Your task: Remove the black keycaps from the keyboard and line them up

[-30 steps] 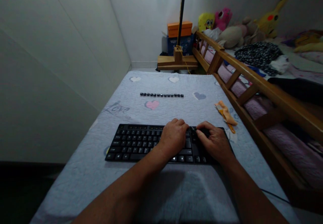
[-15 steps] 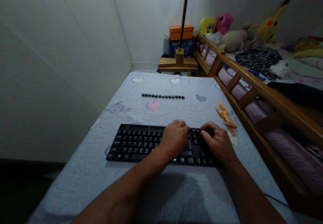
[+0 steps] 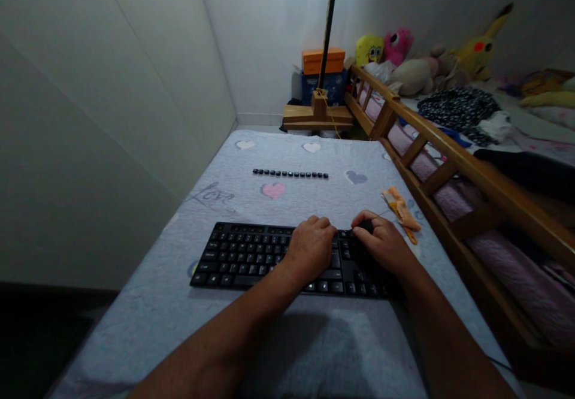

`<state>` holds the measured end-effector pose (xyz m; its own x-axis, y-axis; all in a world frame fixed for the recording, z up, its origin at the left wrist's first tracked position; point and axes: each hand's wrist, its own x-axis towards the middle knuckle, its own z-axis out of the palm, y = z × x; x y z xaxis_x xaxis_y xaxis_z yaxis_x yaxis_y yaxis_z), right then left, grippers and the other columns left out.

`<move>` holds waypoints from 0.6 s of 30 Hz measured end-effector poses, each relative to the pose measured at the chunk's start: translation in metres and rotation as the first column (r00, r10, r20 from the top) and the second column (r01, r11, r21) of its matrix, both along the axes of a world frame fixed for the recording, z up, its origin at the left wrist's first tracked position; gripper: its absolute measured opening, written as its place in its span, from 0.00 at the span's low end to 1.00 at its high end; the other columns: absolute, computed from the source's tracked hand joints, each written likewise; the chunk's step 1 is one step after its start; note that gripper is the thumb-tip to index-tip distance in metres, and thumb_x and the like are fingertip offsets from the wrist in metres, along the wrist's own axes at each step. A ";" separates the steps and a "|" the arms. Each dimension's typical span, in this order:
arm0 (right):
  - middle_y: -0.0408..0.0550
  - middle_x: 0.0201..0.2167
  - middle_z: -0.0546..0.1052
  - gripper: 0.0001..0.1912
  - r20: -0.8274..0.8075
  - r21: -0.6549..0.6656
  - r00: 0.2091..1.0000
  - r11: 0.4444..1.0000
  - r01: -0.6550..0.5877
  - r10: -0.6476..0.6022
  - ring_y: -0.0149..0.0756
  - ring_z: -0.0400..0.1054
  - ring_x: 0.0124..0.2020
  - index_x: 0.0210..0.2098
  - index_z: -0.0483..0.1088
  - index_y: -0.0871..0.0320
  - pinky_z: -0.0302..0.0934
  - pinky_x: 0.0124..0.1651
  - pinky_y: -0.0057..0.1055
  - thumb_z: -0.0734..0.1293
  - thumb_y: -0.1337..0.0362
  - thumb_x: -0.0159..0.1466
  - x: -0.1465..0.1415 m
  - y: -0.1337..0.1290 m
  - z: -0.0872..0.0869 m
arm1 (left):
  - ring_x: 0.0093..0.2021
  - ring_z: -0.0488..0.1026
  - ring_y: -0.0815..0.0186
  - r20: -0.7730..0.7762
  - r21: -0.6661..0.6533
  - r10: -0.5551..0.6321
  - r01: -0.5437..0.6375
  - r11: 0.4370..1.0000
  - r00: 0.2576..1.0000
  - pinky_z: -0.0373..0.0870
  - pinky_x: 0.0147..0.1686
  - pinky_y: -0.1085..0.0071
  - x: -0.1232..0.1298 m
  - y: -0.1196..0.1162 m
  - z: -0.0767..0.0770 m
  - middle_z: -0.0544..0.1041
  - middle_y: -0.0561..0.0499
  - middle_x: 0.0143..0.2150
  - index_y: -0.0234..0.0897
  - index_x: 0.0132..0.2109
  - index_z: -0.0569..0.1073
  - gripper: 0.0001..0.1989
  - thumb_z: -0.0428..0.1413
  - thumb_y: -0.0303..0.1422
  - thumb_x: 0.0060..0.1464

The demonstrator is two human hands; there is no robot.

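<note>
A black keyboard lies across the bed-like padded surface in front of me. My left hand is laid over its right-middle part, with the fingers curled over the far edge. To the right of it, my right hand has thumb and index finger bent together over the upper right keys. Something dark shows between those fingers, but I cannot make out what it is. Beyond the keyboard, several small black keycaps stand in a straight row.
An orange cloth with a yellow-handled tool lies at the right. A wooden bed rail runs along the right side. Boxes and a wooden stand are at the back, and a pale wall is at left.
My right hand has shifted slightly left and toward the keyboard's far edge. My left hand stays in place on the keyboard. The keycap row looks the same.
</note>
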<state>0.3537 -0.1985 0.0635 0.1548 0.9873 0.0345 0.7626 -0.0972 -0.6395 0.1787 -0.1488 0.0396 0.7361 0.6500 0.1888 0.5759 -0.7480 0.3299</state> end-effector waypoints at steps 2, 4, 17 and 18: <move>0.41 0.23 0.71 0.05 0.047 -0.032 0.998 0.999 -0.032 0.034 0.34 0.65 0.26 0.29 0.67 0.56 0.54 0.32 0.29 0.60 0.66 0.57 0.000 0.004 0.006 | 0.43 0.68 0.60 -0.003 0.001 0.000 0.000 1.000 1.000 0.68 0.45 0.64 0.000 0.000 0.000 0.74 0.48 0.39 0.37 0.41 0.75 0.11 0.48 0.26 0.59; 0.41 0.23 0.70 0.05 0.085 -0.038 0.995 0.998 -0.050 0.053 0.34 0.65 0.26 0.29 0.67 0.56 0.54 0.31 0.30 0.59 0.67 0.57 -0.002 0.006 0.010 | 0.43 0.68 0.60 -0.004 0.001 0.000 0.000 1.000 1.000 0.68 0.45 0.64 0.000 0.000 0.001 0.74 0.48 0.39 0.37 0.41 0.75 0.11 0.48 0.26 0.59; 0.46 0.33 0.75 0.06 0.055 0.140 0.990 0.981 -0.133 0.127 0.35 0.69 0.33 0.32 0.68 0.56 0.60 0.39 0.32 0.60 0.64 0.64 0.002 -0.013 -0.009 | 0.44 0.68 0.60 -0.001 -0.011 0.008 -0.008 1.000 1.000 0.68 0.46 0.64 0.000 0.000 0.001 0.75 0.48 0.40 0.37 0.43 0.76 0.11 0.49 0.26 0.58; 0.46 0.34 0.76 0.07 0.051 0.141 0.990 0.980 -0.137 0.131 0.35 0.70 0.34 0.32 0.68 0.56 0.60 0.40 0.32 0.60 0.64 0.64 0.001 -0.013 -0.010 | 0.44 0.68 0.60 -0.005 -0.013 0.007 -0.007 1.000 1.000 0.68 0.46 0.64 0.000 0.000 0.001 0.75 0.48 0.40 0.37 0.43 0.76 0.11 0.49 0.27 0.58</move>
